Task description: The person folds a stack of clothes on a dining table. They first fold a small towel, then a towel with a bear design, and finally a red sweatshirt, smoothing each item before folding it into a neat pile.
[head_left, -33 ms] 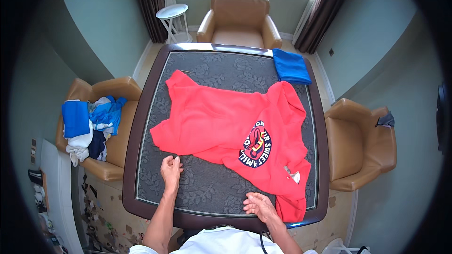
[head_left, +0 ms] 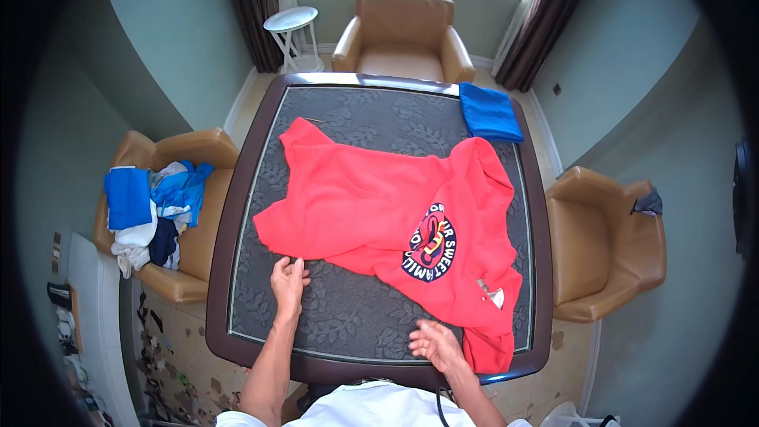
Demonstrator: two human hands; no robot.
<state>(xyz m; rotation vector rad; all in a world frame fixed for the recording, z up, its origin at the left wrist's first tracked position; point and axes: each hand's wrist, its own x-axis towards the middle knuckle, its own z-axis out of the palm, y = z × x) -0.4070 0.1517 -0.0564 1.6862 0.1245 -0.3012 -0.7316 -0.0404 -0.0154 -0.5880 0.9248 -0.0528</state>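
Observation:
A red sweatshirt [head_left: 371,198] lies spread sideways across the dark patterned table, with a round dark printed badge on its right half. A small whitish label shows near its lower right, and the fabric there hangs in folds toward the near edge. My left hand [head_left: 289,286] is at the garment's near left edge, fingers loosely bent and apart, its fingertips close to the cloth; whether they touch it I cannot tell. Beside the folded lower right part hovers my right hand [head_left: 436,345], fingers spread and slightly curved, holding nothing.
A folded blue cloth [head_left: 490,113] rests on the table's far right corner. Tan armchairs stand left, right [head_left: 581,241] and beyond the table [head_left: 403,35]. Heaped clothes [head_left: 162,209] fill part of the left chair. A small round white side table [head_left: 290,19] stands behind.
My left hand has shifted very slightly up toward the sweatshirt's edge. My right hand has moved up a little. The sweatshirt lies as before.

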